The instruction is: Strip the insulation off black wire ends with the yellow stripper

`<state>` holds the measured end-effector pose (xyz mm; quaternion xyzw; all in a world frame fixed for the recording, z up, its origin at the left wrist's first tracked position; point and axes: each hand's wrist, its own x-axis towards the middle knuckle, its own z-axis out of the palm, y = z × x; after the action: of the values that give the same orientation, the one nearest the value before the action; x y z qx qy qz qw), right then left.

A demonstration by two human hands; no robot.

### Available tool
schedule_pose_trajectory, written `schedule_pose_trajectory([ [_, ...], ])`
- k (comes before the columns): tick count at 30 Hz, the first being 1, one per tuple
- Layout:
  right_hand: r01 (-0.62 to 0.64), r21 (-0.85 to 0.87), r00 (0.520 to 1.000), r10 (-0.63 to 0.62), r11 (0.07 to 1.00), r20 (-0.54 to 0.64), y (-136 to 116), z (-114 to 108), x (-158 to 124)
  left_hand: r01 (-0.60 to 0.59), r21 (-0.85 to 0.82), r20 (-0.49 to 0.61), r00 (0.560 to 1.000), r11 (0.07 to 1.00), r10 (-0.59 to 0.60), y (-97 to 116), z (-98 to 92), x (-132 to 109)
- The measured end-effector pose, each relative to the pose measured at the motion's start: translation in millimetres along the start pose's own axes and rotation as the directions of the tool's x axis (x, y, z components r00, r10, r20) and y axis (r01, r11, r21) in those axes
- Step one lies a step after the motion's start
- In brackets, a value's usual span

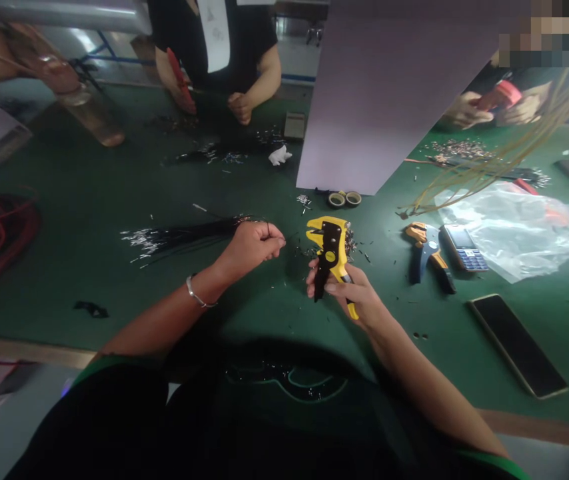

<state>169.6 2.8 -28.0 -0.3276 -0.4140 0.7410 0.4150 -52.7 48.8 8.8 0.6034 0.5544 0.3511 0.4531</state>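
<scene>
The right hand [352, 297] grips a yellow and black plastic wire stripper [331, 257] tight, up above the green table [79, 187]. The left hand [250, 247] is curled shut, and I cannot tell if it holds anything. Just beside it lies a bunch of thin black wires with shiny silver ends [179, 237].

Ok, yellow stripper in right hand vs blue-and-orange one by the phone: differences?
The yellow-and-black wire stripper is gripped in the right hand; the blue-and-orange stripper lies on the green mat. The yellow one looks bulkier; the other has slim separate handles. Both are hand-squeezed tools.
</scene>
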Motion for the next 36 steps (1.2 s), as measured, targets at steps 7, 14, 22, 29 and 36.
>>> schedule_pose_trajectory([
  [7, -0.054, -0.003, 0.994, 0.054, 0.999, 0.092, 2.4, -2.6, -0.9, -0.042, 0.065, 0.014, 0.999, 0.997, 0.042, 5.4, -4.1, -3.0],
  [14, -0.091, 0.012, 0.977, 0.087, 0.996, 0.194, 1.2, -3.7, -1.7, -0.063, 0.189, 0.094, 0.995, 0.98, 0.046, 5.3, -7.9, -3.3],
  [22, -0.077, 0.009, 0.967, 0.072, 0.997, 0.244, 2.8, -7.8, -0.4, -0.191, 0.312, 0.057, 0.982, 0.931, 0.182, 6.7, -10.6, -3.5],
  [29, -0.108, -0.002, 0.953, 0.104, 0.994, 0.284, 0.7, -8.3, -1.0, -0.225, 0.243, 0.075, 0.974, 0.943, 0.213, 2.4, -11.9, -1.5],
  [36, -0.139, -0.011, 0.936, 0.135, 0.99, 0.324, -0.1, -8.1, -3.0, -0.14, 0.1, 0.127, 0.984, 0.985, 0.127, 4.3, -12.7, -1.9],
])
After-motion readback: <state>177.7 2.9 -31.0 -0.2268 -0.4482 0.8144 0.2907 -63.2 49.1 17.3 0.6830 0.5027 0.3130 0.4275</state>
